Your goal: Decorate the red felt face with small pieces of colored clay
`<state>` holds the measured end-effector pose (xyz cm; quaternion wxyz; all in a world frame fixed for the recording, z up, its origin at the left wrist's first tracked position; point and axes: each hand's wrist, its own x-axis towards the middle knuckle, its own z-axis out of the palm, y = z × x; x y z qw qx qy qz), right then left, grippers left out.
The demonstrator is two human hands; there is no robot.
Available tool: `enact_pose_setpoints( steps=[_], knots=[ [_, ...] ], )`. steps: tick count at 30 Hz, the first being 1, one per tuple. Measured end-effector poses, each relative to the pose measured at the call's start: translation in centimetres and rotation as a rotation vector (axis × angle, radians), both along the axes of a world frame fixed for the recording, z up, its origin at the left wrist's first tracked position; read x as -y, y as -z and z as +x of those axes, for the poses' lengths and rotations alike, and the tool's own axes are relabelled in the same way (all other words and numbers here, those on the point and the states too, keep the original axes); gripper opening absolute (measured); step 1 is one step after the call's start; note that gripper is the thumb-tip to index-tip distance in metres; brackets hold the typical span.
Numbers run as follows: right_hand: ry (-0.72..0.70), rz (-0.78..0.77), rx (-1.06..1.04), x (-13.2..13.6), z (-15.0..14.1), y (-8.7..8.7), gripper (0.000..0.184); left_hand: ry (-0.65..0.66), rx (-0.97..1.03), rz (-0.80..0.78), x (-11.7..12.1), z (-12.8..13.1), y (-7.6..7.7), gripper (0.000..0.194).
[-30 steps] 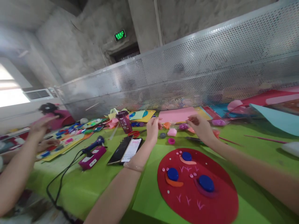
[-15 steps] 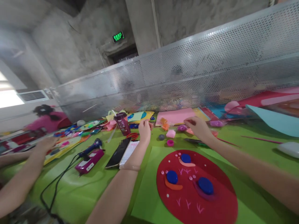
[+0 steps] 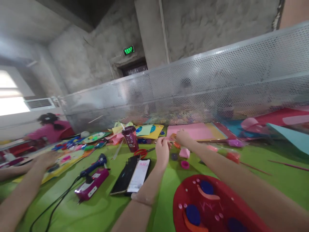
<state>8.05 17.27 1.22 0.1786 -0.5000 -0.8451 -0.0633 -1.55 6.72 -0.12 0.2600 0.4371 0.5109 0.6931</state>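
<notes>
- Newly shifted: 1 right hand [image 3: 183, 138]. We find it swung across to the left over the last second, from above the right of the tabletop to just beside the left hand [image 3: 162, 149].
- Left hand: raised, fingers bent together near the thumb. We cannot tell whether anything small is pinched there.
- Right hand, grip: fingers curled, tips turned away from us. We cannot tell whether it grasps anything.
- Orange lump [image 3: 177, 145]: 1, partly hidden, directly below the right hand and near the left fingertips; contact not certain to us.
- Pink lump [image 3: 184, 153]: 1, on the green tabletop [image 3: 108, 206], just in front of the right hand, apart from the fingers.
- Grey piece [image 3: 174, 156] and magenta ring [image 3: 185, 165]: 1 each, near the pink lump.
- Red disc [image 3: 193, 193]: 1, now lower in our view, its near part cut off; it carries blue rounds, and the right forearm crosses in front of its far right part. Neither hand touches it.
- Bearing of the change: by our judgement, the hands now work as a close pair among the small lumps, beyond the disc.
- Left of the hands: 1 lit phone [image 3: 141, 174], red-handled scissors [image 3: 142, 153], 1 purple cup [image 3: 130, 138].
- Farther left: 1 co-worker's hand [image 3: 49, 158], over yellow sheets, well apart from ours.
</notes>
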Motion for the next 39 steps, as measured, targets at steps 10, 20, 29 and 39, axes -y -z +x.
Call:
enact_pose_setpoints(
  steps=[10, 20, 29, 39],
  knots=[
    [0.033, 0.122, -0.003, -0.6, -0.6, -1.6, 0.031, -0.097, -0.107, 0.104, -0.4, -0.8, 0.2, 0.014],
    [-0.236, 0.289, -0.113, 9.7, 12.0, -1.8, 0.038, 0.524, -0.294, 0.014, 1.1, 0.9, -0.8, 0.014],
    [-0.066, 0.322, -0.423, 15.0, 16.5, 0.9, 0.043, 0.768, -0.195, -0.099, 5.1, 6.2, -2.0, 0.015],
    [-0.042, 0.065, -0.673, 18.1, 14.8, 0.2, 0.021, 0.522, -0.410, 0.017, 7.4, 9.0, -0.8, 0.010]
  ],
)
